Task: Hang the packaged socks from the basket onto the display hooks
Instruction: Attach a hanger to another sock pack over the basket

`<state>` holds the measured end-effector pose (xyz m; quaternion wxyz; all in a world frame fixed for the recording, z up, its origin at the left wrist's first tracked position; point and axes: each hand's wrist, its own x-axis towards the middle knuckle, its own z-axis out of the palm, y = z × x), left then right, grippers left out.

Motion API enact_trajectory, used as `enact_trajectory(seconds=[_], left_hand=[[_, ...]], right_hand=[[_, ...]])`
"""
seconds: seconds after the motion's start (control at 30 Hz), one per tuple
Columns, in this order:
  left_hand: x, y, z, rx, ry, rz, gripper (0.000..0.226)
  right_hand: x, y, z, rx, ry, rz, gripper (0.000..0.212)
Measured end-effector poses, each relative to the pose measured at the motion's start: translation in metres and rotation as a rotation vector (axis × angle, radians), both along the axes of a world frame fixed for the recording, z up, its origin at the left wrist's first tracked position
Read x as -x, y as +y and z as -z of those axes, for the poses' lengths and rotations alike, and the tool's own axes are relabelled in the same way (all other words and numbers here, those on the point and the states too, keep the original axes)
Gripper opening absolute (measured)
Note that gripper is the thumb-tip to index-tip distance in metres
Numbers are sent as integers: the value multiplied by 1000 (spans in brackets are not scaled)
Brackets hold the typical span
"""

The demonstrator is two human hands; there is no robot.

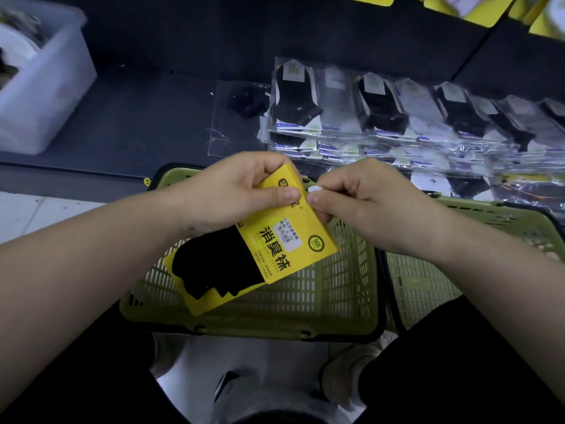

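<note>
Translucent white plastic makes up the storage bin (46, 87) sitting on the dark shelf (146, 117), well to the left of and beyond the fingers. Nearer, the left hand (232, 191) has its thumb and fingers (284, 195) closed on the top edge of a yellow-carded pack of black socks (260, 240), held tilted just above the green basket (244, 319). Right of that grip, the right hand (363, 203) pinches a small white piece (315, 189) at the card's top corner; it may be the pack's hanger tab, though that cannot be told for sure. Under both hands the basket shows only bare mesh where it is visible, so this may be among the last packs from it. A second green basket (489, 221) sits just right of the first. Beyond the right fingers, stacks of clear-wrapped socks (397, 117) lie flat on the shelf, and yellow packs (458, 7) show at the upper right edge, apparently hanging. The pack in hand is not yet hung; it must be lifted to a hook.
</note>
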<state>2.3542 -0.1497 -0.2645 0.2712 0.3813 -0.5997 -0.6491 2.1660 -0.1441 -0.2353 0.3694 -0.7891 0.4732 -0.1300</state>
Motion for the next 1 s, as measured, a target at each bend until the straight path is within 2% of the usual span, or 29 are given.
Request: enact_trajectory(seconds=[0.1, 0.27, 0.4, 0.5, 0.63, 0.7, 0.8, 0.87, 1.0], left_hand=[[1, -1, 0, 6, 2, -48, 8], [8, -4, 2, 9, 27, -110, 3], [8, -7, 1, 25, 55, -151, 3], [7, -8, 1, 52, 82, -150, 12], [5, -8, 0, 114, 62, -156, 15], [4, -8, 0, 123, 72, -176, 15], [2, -11, -8, 158, 68, -215, 13], [0, -13, -18, 232, 53, -234, 7], [-8, -21, -47, 394, 56, -306, 16]], right_hand=[[0, -2, 1, 67, 15, 39, 38], [8, -14, -4, 112, 160, -5, 45], [16, -21, -5, 53, 90, -12, 41], [18, -23, -5, 44, 60, -13, 41], [17, -25, -8, 195, 87, 26, 31], [11, -23, -10, 255, -2, 120, 19], [1, -21, -18, 198, -292, 279, 10], [-6, -20, -26, 171, -436, 352, 9], [-22, -31, -52, 174, -566, 395, 12]])
